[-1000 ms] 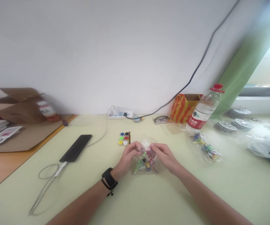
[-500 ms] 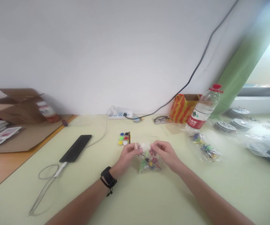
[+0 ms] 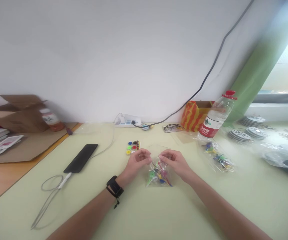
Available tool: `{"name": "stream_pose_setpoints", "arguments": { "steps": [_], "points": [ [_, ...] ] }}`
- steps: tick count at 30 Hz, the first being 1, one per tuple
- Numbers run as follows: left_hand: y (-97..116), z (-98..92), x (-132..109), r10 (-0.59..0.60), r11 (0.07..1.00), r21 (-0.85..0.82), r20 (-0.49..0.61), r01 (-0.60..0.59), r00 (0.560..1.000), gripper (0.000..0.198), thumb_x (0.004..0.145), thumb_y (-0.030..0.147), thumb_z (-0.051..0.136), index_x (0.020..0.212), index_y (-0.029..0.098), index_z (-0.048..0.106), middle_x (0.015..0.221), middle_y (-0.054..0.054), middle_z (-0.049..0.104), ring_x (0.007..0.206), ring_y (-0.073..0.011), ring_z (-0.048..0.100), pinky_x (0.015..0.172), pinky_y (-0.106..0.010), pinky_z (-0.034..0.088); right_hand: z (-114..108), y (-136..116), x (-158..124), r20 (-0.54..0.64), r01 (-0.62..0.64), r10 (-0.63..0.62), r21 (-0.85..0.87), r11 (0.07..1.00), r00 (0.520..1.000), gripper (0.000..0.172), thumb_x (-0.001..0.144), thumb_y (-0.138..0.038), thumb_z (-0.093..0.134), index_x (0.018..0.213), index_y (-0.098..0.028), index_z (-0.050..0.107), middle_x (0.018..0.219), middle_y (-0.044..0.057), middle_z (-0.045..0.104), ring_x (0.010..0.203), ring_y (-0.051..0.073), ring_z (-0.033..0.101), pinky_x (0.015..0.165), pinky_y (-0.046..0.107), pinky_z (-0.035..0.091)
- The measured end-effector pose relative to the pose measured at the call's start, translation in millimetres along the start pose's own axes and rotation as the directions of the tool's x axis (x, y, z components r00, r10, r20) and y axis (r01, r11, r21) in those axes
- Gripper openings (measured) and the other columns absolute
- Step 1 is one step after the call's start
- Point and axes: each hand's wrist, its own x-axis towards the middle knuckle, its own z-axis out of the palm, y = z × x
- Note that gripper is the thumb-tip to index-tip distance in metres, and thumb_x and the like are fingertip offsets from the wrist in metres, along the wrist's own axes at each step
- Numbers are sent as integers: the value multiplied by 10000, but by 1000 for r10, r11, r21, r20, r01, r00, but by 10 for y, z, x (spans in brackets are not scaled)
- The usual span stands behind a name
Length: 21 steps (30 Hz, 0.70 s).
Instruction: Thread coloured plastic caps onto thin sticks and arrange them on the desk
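A clear plastic bag (image 3: 159,180) of small colourful plastic pieces lies on the table between my hands. Green, red, yellow, blue and white parts and thin sticks show through the film. At its upper left, my left hand (image 3: 136,163) has thumb and forefinger curved and slightly apart, close to the film. My right hand (image 3: 176,163) pinches the bag's upper right edge. Just beyond my left hand, round discs (image 3: 134,147) in several colours sit in rows, partly hidden by that hand, beside thin coloured sticks (image 3: 138,144).
At right are more filled bags (image 3: 220,158), a large water bottle (image 3: 214,118), a striped box (image 3: 192,116) and stacked discs (image 3: 239,135). Eyeglasses (image 3: 172,127) and a power strip (image 3: 127,121) lie by the wall. A black phone (image 3: 81,158) with its cable is at left.
The bag's upper part has spread from a bunched state, and its contents sit flatter. My left fingers have loosened and parted from their pinch; my right hand has barely moved.
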Motion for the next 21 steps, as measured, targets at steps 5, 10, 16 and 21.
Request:
{"name": "stream_pose_setpoints", "arguments": {
  "steps": [5, 10, 16, 21],
  "points": [
    [-3, -19, 9, 3, 1000, 4, -34, -3, 999, 195, 787, 239, 811, 921, 175, 685, 853, -21, 652, 827, -151, 615, 762, -255, 502, -11, -34, -12, 3, 4, -4, 12, 1000, 1000, 335, 800, -508, 756, 796, -179, 692, 753, 28, 683, 727, 175, 606, 705, 308, 459],
    [-2, -22, 5, 1, 1000, 9, -38, 0, 999, 207, 785, 221, 809, 945, 170, 687, 861, -32, 678, 842, -153, 631, 779, -258, 505, -6, -66, -16, 3, -14, 14, 16, 1000, 1000, 353, 789, -527, 762, 808, -181, 693, 754, 19, 672, 726, 172, 603, 697, 303, 458],
    [-26, -20, 8, -24, 1000, 5, -11, 24, 1000, 255, 753, 201, 829, 948, 176, 667, 819, -14, 687, 802, -148, 647, 778, -272, 521, 12, -63, -18, 14, -26, 25, 18, 1000, 1000, 349, 782, -516, 773, 802, -176, 692, 738, 28, 679, 719, 175, 620, 698, 311, 484],
    [-14, -3, 1, -18, 1000, 19, 15, 18, 1000, 249, 774, 195, 807, 976, 177, 662, 799, -7, 685, 774, -140, 649, 760, -266, 517, 21, -59, -17, 36, -3, 2, 21, 1000, 999, 350, 790, -514, 764, 796, -171, 692, 704, 18, 659, 655, 153, 586, 659, 306, 482]
  ]
}}
